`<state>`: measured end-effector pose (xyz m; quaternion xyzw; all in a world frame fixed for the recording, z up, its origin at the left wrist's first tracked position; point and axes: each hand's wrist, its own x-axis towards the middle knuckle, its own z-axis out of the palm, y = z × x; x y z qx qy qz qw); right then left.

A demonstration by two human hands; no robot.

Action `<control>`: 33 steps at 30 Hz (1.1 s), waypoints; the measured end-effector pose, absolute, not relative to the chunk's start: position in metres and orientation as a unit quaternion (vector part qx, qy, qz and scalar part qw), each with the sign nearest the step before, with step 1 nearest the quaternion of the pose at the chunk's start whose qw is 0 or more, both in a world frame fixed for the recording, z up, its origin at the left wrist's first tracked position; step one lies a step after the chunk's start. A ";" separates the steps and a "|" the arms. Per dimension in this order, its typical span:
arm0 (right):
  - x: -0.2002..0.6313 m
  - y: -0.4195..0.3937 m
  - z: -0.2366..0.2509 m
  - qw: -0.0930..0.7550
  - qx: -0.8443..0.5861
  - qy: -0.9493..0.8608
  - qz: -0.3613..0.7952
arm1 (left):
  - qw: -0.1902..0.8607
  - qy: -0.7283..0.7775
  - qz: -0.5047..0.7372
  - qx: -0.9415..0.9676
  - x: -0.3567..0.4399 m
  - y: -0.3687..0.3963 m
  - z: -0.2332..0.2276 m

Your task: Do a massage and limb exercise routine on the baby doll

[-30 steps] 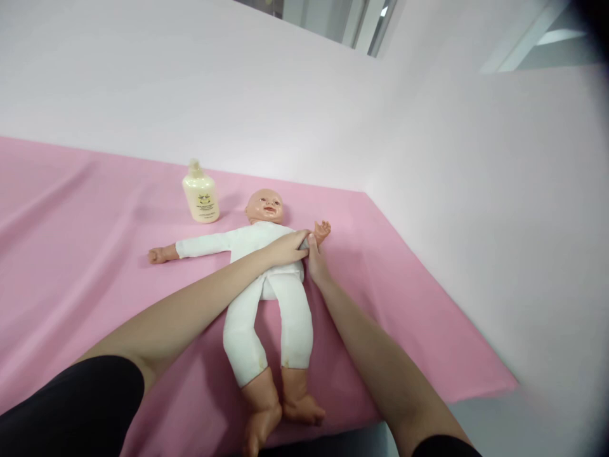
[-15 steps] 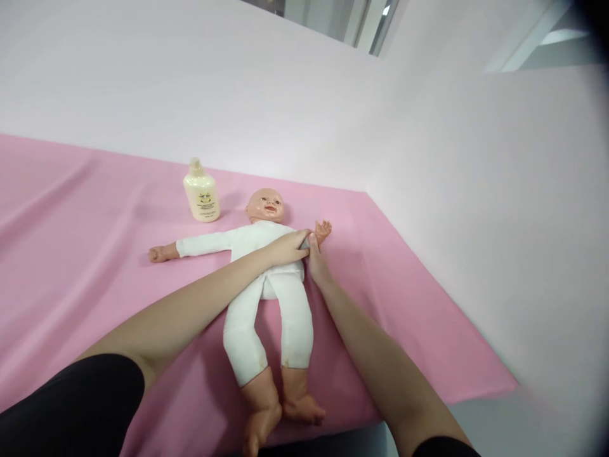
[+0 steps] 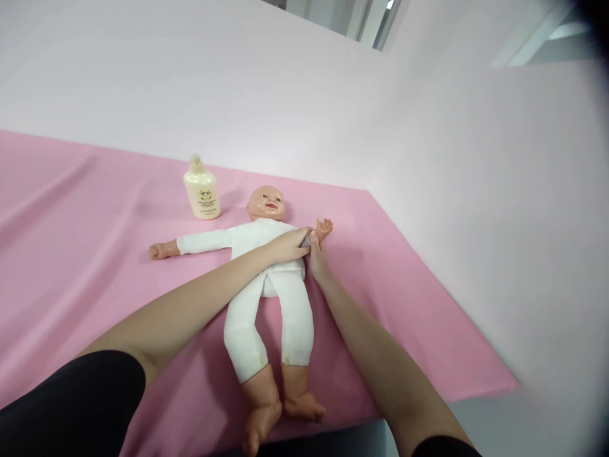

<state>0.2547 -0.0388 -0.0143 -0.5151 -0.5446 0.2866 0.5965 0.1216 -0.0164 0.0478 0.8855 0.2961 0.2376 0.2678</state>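
Observation:
A baby doll (image 3: 266, 231) with a white cloth body lies face up, its feet toward me. My left hand (image 3: 291, 246) reaches across its belly and is closed around the doll's arm on the right side of the view. Close against it, my right hand (image 3: 318, 257) grips the same arm from the outer side, thumb up. The doll's small hand (image 3: 325, 228) sticks out beyond my fingers, while most of that sleeve is hidden. Its other arm (image 3: 204, 242) is stretched out to the left on the cloth.
A pink cloth (image 3: 95, 222) with soft folds covers the table. Beyond the doll's head, to the left, stands a cream-coloured pump bottle (image 3: 202, 193) with a printed label. White walls (image 3: 190, 76) rise behind and to the right. The table edge runs just below the doll's feet.
Both hands keep their hold on the doll's arm, with hardly any movement. The whole view has shifted very slightly.

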 end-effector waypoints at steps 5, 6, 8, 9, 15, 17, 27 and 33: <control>0.255 -0.038 -0.014 0.590 -0.521 -0.548 0.283 | 0.261 0.297 0.234 0.888 0.123 -0.016 0.048; 0.256 -0.038 -0.014 0.590 -0.521 -0.549 0.281 | 0.260 0.297 0.234 0.889 0.123 -0.015 0.048; 0.256 -0.038 -0.014 0.588 -0.522 -0.552 0.279 | 0.259 0.296 0.233 0.889 0.123 -0.015 0.047; 0.256 -0.038 -0.014 0.587 -0.523 -0.553 0.279 | 0.259 0.295 0.232 0.890 0.123 -0.015 0.047; 0.257 -0.038 -0.015 0.589 -0.521 -0.549 0.284 | 0.261 0.291 0.233 0.890 0.121 -0.015 0.047; 0.257 -0.038 -0.016 0.590 -0.517 -0.551 0.284 | 0.257 0.293 0.235 0.890 0.122 -0.014 0.045; 0.255 -0.039 -0.014 0.589 -0.520 -0.553 0.279 | 0.263 0.282 0.241 0.891 0.122 -0.010 0.039; 0.256 -0.038 -0.015 0.592 -0.519 -0.550 0.280 | 0.260 0.278 0.246 0.891 0.122 -0.007 0.035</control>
